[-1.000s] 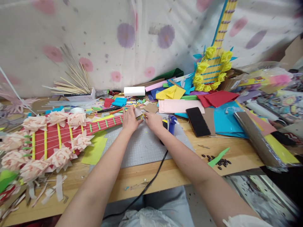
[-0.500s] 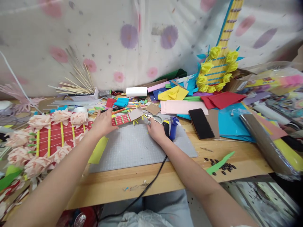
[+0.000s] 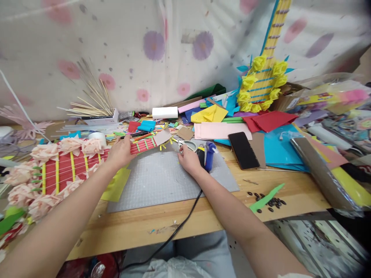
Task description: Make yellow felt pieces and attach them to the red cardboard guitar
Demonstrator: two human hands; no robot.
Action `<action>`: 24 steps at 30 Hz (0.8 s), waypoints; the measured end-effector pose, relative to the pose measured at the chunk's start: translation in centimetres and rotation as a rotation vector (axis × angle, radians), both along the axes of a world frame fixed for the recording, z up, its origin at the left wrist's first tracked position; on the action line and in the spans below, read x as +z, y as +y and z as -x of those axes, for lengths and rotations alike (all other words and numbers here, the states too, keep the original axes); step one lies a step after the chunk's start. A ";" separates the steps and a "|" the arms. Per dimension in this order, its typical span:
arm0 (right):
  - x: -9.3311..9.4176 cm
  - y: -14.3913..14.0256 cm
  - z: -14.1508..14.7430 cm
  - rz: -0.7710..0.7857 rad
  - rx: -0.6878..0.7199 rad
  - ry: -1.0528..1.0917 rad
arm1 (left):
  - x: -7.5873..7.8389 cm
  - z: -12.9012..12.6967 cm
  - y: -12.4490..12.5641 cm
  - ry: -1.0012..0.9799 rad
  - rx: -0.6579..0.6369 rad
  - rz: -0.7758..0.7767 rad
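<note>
At the left lies a red paper guitar [image 3: 65, 170] with yellow strips, pale strings and peach paper roses round its body. My left hand [image 3: 119, 152] is closed over its neck, hiding part of it. Beyond the hand, the neck ends in a grey cardboard head [image 3: 162, 136] with yellow pegs. My right hand [image 3: 189, 160] has curled fingers at a pair of scissors [image 3: 189, 145], blades toward the guitar's head; the exact grip is partly hidden. A blue glue gun [image 3: 209, 156] stands just right of that hand, on the grey cutting mat [image 3: 156, 181].
A black phone [image 3: 244, 150] lies to the right, above black beads [image 3: 274, 202] and a green paper strip [image 3: 266, 199]. Coloured paper is heaped at the back. A yellow paper guitar [image 3: 263, 85] leans on the curtain. A black cable [image 3: 179, 227] crosses the table's front edge.
The view has shifted slightly, moving most things a little left. My left hand has drawn in a bit along the neck, its thumb now tucked closer. My right hand stays by the scissors.
</note>
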State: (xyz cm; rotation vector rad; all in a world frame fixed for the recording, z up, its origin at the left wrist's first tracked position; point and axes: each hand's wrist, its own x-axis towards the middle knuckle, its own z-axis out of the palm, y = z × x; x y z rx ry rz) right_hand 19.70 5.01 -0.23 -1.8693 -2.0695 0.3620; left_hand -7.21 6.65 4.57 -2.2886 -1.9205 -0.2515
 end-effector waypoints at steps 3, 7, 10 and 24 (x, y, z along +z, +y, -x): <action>0.1 0.0 -0.1 0.012 -0.002 0.025 | 0.8 0.5 -0.6 -0.048 0.019 -0.052; 0.3 -0.1 -0.1 0.025 0.003 0.051 | 2.1 1.5 -1.6 0.032 0.085 -0.151; 0.1 0.0 -0.1 0.014 0.011 0.063 | 2.5 2.3 -1.8 0.085 0.112 -0.167; -0.3 0.0 -0.2 -0.017 0.003 0.075 | 2.5 2.3 -1.1 0.149 0.066 -0.053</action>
